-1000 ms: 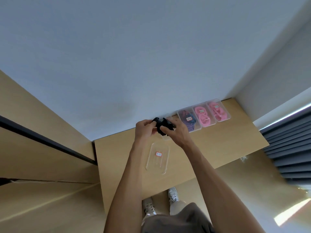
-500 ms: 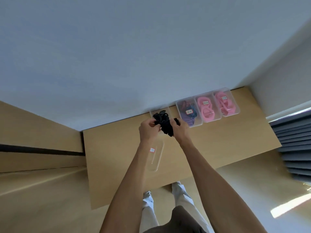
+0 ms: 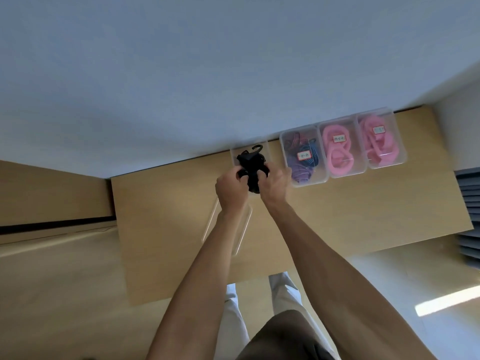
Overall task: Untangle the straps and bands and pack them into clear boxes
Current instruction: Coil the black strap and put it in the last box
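Gripping a black strap bundle, both hands' fingers hide an open box (three filled boxes beside).

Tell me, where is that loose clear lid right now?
In the head view the clear lid lies flat on the wooden table, left of centre, partly hidden under the left forearm and nearer the person than the open box.
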Available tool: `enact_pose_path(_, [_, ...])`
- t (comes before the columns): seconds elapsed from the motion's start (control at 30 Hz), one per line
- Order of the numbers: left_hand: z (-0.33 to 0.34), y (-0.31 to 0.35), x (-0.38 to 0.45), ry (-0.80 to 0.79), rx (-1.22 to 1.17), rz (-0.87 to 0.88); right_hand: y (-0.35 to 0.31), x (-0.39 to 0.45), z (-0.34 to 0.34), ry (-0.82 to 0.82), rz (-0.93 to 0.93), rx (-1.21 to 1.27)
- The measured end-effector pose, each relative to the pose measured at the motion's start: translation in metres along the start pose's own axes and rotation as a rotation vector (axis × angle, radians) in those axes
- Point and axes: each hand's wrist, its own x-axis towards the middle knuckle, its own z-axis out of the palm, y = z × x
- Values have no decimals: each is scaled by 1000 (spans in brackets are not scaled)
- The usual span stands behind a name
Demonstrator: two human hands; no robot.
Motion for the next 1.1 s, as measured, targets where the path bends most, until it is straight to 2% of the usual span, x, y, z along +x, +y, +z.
enact_pose_path(0.13, [7, -2, 4, 2, 220, 37, 0, -6, 0, 96, -36, -206])
enact_pose_path(0.3, [11, -4, 17, -17, 394, 91, 4, -3, 2, -1, -66, -320])
enact_pose_path(0.5, [15, -15, 31, -45, 459, 86, 12, 5, 18, -38, -61, -415])
enact_pose_path(0.67, [12, -12, 33, -14, 381, 116, -5, 5, 22, 37, -68, -425])
enact_pose_path(0.8, [4, -13, 22, 89, 242, 175, -8, -8, 18, 193, -246, -221])
enact_pose_path(0.87, [3, -15, 18, 80, 210, 241, -3, -14, 16, 175, -298, -158])
enact_pose_path(0.93, [4, -21, 15, 18, 209, 293, 3, -18, 19, 98, -303, -201])
enact_pose_path(1.03, [5, -25, 14, -75, 203, 272, 9, -17, 25, 47, -322, -304])
enact_pose_path(1.1, [2, -26, 12, -39, 137, 253, 9, -15, 27, 15, -306, -348])
